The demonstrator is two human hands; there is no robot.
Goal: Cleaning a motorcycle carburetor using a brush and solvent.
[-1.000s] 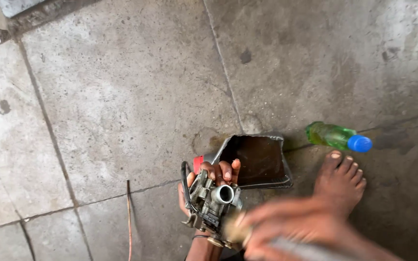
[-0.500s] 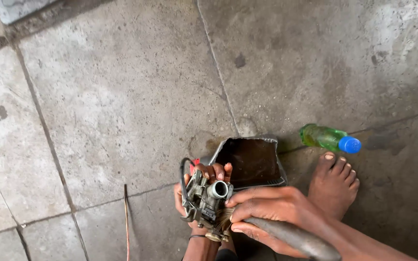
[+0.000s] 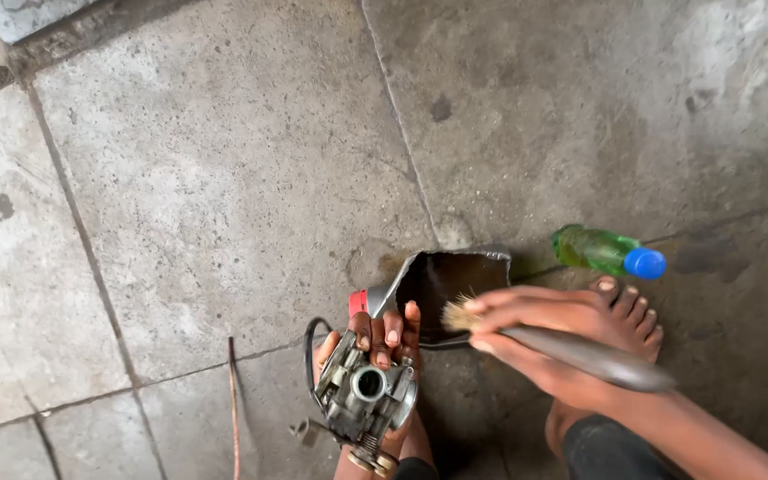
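Clasped from below in the left hand (image 3: 375, 356), fingers curled over its far side, a grey metal carburettor (image 3: 364, 398) sits near the bottom of the scene. To its right, the right hand (image 3: 535, 342) is closed around a brush (image 3: 571, 348), its bristles over a cut-open metal container (image 3: 451, 289). Farther right, a green bottle (image 3: 602, 251) lies on the concrete floor (image 3: 224, 178) beside a bare foot (image 3: 620, 316).

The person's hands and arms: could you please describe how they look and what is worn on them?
Both the left hand and the right hand are bare, with no gloves, rings or watch showing. The forearms in view are bare too, with no sleeves visible. The fingernails are short and unpainted. The left forearm is mostly cut off at the frame's lower edge.
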